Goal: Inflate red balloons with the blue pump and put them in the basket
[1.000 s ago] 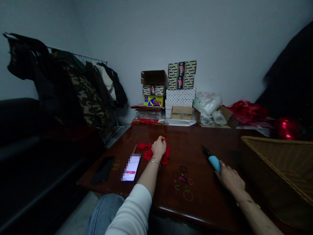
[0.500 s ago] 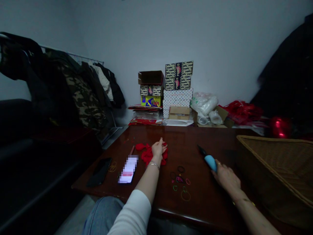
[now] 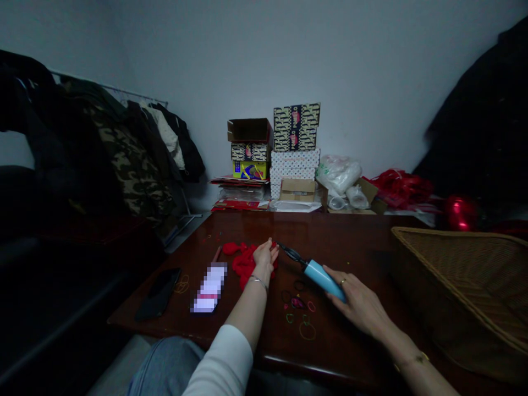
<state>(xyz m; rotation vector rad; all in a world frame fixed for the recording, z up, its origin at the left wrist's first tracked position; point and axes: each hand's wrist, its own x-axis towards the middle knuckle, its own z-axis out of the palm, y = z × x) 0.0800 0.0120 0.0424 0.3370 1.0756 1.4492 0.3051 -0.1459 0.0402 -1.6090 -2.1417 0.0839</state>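
My left hand (image 3: 265, 257) is closed over the right side of a pile of red balloons or cloth (image 3: 244, 265), fingers pinched at a small red piece. A light-blue hand pump (image 3: 324, 279) with a black nozzle is gripped in my right hand (image 3: 355, 300), raised over the table. The nozzle tip points left and is close to the fingertips of my left hand; whether it touches the red piece cannot be made out. Several coloured rubber bands (image 3: 307, 330) lie on the table below the pump.
A lit phone (image 3: 209, 287), a dark phone (image 3: 158, 293) and a brown stick (image 3: 216, 254) lie at the left. A wicker basket (image 3: 462, 264) stands at the right. Stacked boxes (image 3: 295, 165) and plastic bags (image 3: 339, 175) are beyond the dark table (image 3: 330, 225).
My right hand has brought the pump left and up, its nozzle now near my left hand. My left hand stays at the red pile. The camera view has shifted slightly.
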